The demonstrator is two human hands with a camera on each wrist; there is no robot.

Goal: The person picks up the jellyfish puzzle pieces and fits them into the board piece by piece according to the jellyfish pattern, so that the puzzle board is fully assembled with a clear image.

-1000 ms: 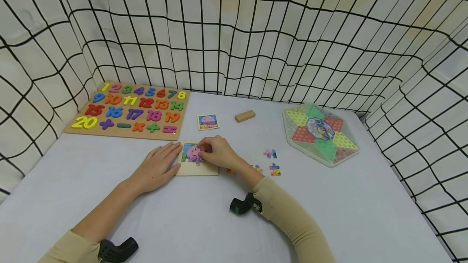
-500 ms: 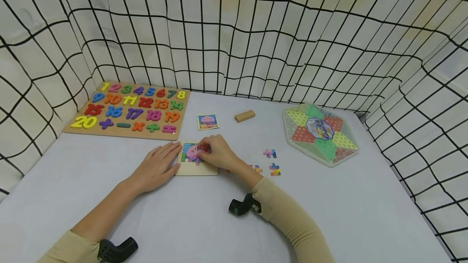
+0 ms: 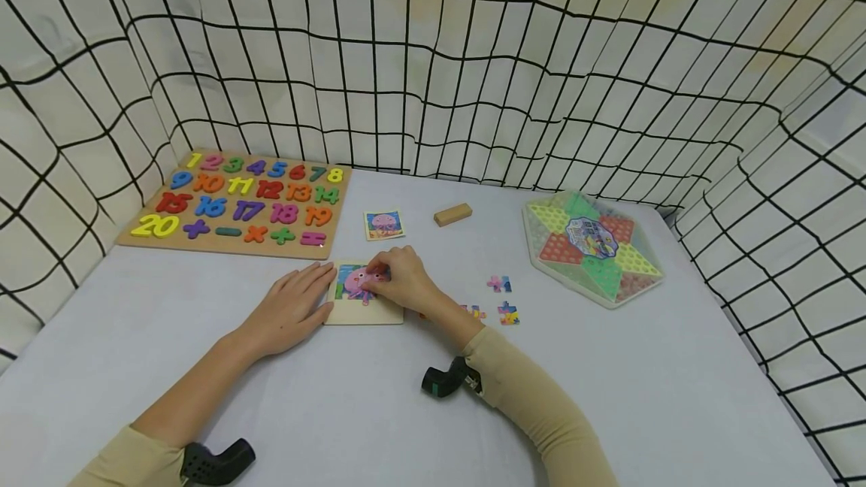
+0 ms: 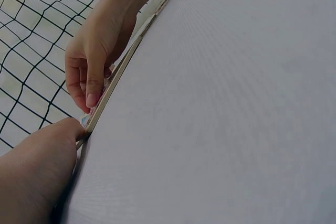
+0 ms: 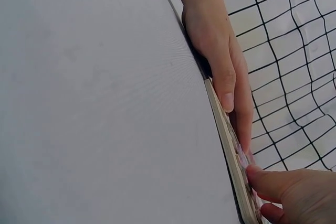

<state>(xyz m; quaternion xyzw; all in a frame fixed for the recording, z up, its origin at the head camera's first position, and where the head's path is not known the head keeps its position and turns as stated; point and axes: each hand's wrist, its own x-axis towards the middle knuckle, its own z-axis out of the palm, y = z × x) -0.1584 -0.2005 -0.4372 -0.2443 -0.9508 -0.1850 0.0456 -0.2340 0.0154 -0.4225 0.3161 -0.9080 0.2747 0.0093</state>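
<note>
1. A wooden jigsaw board (image 3: 358, 315) lies flat on the white table cover (image 3: 338, 404), between the two hands; its pink octopus picture (image 3: 355, 284) shows face-on only in the head view, with bare wood along the near side
2. Both wrist views catch the board edge-on, showing its pale, thin side and little of the picture
3. The right hand (image 3: 408, 282) reaches over the octopus, fingers curled, thumb and fingertips close together at the picture; whether a piece is pinched there I cannot tell
4. The left hand (image 3: 295, 309) rests at the board's left edge with straight fingers; the right wrist view adds its thumb extended at the edge
5. Loose jigsaw pieces (image 3: 509, 313) lie right of the board, some partly behind the right forearm, seen only from the head
6. Farther out, also only there: an octopus card (image 3: 384, 225), wooden block (image 3: 453, 215), number puzzle (image 3: 223, 222) and hexagonal star-patterned game board (image 3: 601, 274)
7. Black netting (image 3: 443, 58) shows in all three views
</note>
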